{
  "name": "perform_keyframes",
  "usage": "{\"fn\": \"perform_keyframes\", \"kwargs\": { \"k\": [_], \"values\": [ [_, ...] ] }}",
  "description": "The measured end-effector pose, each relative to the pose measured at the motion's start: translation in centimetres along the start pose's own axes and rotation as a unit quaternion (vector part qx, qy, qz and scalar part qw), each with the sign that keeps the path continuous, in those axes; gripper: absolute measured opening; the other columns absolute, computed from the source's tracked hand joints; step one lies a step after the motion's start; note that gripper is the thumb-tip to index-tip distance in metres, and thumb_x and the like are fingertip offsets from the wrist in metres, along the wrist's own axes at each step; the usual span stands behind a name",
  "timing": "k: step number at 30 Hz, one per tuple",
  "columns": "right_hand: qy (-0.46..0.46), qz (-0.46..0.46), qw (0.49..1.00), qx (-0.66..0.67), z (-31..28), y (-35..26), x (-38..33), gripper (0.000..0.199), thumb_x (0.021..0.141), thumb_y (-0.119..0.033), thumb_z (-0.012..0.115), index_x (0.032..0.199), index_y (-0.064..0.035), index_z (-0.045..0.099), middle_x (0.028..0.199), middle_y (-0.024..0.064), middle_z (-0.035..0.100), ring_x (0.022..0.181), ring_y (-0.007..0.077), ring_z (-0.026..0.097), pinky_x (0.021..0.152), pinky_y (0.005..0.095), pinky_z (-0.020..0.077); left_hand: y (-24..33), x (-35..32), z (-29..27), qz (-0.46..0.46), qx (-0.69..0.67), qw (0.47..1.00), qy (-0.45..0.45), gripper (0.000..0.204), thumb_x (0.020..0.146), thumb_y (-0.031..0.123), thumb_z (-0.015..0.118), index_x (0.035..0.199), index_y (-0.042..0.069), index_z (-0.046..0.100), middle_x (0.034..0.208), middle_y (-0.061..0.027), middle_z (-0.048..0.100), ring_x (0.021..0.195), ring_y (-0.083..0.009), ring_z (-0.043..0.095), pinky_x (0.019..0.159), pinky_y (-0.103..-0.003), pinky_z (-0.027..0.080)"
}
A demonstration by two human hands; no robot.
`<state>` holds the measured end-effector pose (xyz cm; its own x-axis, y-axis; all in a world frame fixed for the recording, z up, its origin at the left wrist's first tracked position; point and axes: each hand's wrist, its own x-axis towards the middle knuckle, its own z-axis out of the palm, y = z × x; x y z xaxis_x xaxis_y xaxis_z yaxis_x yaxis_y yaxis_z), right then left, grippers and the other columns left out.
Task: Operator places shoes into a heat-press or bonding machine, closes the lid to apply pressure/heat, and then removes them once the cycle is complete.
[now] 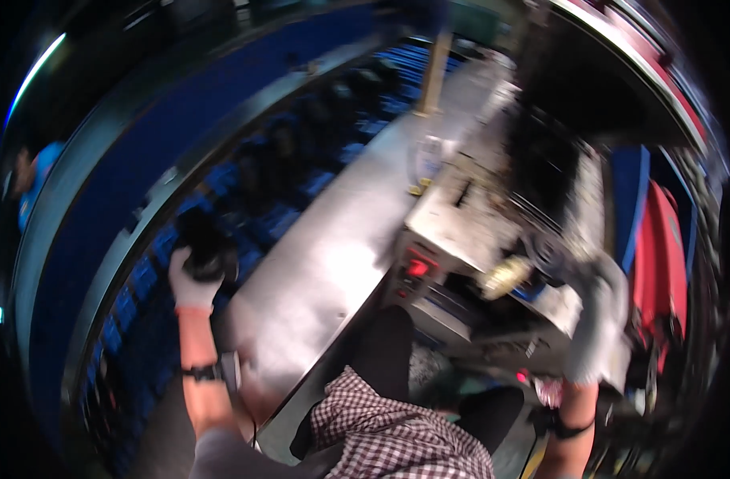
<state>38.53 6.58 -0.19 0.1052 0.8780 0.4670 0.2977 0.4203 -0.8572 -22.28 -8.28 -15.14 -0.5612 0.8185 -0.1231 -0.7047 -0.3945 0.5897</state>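
My left hand (pixel 196 281), in a pale glove, is closed round a black object (pixel 212 246). Its kind is lost in the blur and dark. Beneath it runs a long blue trough or conveyor (pixel 277 217) with several dark items along it. My right hand (pixel 596 319), also gloved, reaches forward over the right side of a work machine (pixel 461 211). Motion smears its fingers, near a dark round part (pixel 547 254) on the machine. Beside that part is a pale yellow cylindrical piece (pixel 506 276).
A shiny metal ledge (pixel 325 247) lies between the trough and the machine. The machine's front carries a red lit display (pixel 417 267). A big dark panel (pixel 612 72) overhangs at upper right. Red cloth (pixel 658 263) hangs at far right. Another person (pixel 36 184) is at far left.
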Motion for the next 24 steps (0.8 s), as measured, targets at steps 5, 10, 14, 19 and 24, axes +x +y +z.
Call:
{"fn": "perform_keyframes", "kwargs": {
  "k": [5,10,14,19,24],
  "values": [
    [-0.339,0.038,0.937,0.078,4.3,-4.5,2.0,0.052,0.104,-0.024,0.059,0.148,0.0021,0.05,0.141,0.0184,0.06,0.129,0.0262,0.06,0.112,0.0377,0.0458,-8.7,-5.4,15.6,-0.091,0.032,0.986,-0.133,0.081,0.083,0.036,0.064,0.151,-0.005,0.044,0.135,-0.0342,0.06,0.12,-0.0447,0.065,0.108,-0.053,0.054],
    [-0.448,0.058,0.879,0.155,7.3,-6.9,3.9,0.091,0.105,-0.037,0.061,0.166,0.0024,0.005,0.169,0.0242,0.024,0.151,0.0298,0.039,0.124,0.0359,0.0308,-15.9,-7.7,28.6,-0.247,-0.055,0.926,-0.28,0.069,0.089,0.034,0.06,0.148,-0.001,0.049,0.139,-0.0227,0.063,0.123,-0.0354,0.066,0.111,-0.048,0.052],
    [-0.288,0.11,0.926,0.218,4.2,-6.2,6.6,0.084,0.101,-0.028,0.063,0.166,-0.0034,0.017,0.151,0.0171,0.052,0.135,0.0222,0.057,0.113,0.0315,0.0452,-20.4,-5.0,37.5,-0.315,0.018,0.878,-0.359,0.051,0.101,0.034,0.056,0.14,0.001,0.056,0.129,-0.0187,0.068,0.118,-0.0298,0.068,0.11,-0.047,0.051],
    [-0.158,0.231,0.894,0.35,1.7,-0.1,16.3,0.048,0.1,-0.024,0.058,0.143,-0.0027,0.052,0.129,0.0138,0.066,0.108,0.0202,0.072,0.093,0.032,0.0573,-22.1,-4.5,44.1,0.122,0.366,0.83,-0.404,0.08,0.102,0.026,0.064,0.161,-0.005,0.021,0.156,-0.0257,0.043,0.14,-0.0271,0.048,0.117,-0.037,0.04],
    [-0.075,0.098,0.985,-0.118,4.7,7.3,22.8,0.069,0.091,-0.042,0.063,0.149,-0.0056,0.053,0.135,0.0244,0.062,0.122,0.034,0.066,0.106,0.0404,0.0509,-17.9,-3.3,49.6,0.457,0.327,0.679,-0.473,0.074,0.098,0.021,0.064,0.16,-0.003,0.031,0.156,-0.0217,0.047,0.148,-0.0302,0.043,0.123,-0.04,0.032]
  ]
}}
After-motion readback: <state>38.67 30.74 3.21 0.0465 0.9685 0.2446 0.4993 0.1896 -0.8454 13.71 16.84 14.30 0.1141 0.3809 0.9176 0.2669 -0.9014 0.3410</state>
